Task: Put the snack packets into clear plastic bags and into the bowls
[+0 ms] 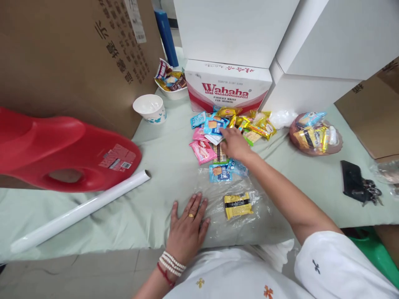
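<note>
My left hand [188, 226] lies flat on the green tablecloth, fingers spread, at the left edge of a clear plastic bag [215, 220]. A yellow snack packet [238, 206] with a dark band lies on the bag. My right hand [235, 143] reaches into the heap of snacks, its fingers closed at the right edge of a blue snack packet [214, 125]. Around it are a pink packet [202, 151], yellow wrapped snacks [262, 126] and a green-edged packet [220, 154]. Nearer me, another blue packet [220, 172] rests by the bag's far edge.
A Wahaha carton [229, 89] stands behind the heap. At right are a bowl of snacks [316, 139], a phone [350, 178] and keys [372, 193]. Leftward are a paper bowl [149, 109], a white tube [84, 209] and a red plastic container [71, 141].
</note>
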Demonstrator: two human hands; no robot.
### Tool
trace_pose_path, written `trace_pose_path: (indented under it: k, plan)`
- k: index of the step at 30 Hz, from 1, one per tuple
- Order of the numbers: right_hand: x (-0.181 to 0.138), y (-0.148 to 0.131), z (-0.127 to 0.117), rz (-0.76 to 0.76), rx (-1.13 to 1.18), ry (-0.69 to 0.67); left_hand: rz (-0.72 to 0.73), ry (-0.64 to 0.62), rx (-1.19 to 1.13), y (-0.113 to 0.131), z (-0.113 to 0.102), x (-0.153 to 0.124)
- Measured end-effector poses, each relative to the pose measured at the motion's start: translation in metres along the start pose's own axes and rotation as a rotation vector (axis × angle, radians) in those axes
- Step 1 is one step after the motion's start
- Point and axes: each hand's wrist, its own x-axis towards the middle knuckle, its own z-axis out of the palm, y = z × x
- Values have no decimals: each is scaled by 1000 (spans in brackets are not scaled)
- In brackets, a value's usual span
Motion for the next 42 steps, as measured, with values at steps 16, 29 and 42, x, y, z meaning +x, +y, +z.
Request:
trace_pose_path:
  k: [16,29,42]
  plan:
    - [-7,19,-43,77,-192,84,-14,16,-43,0,-3,3]
    - [51,42,-6,186,-305,-26,-125,-31,-145,5,-6,4]
    - [-51,29,-93,91,98,102,-130,-47,-120,-4,0,5]
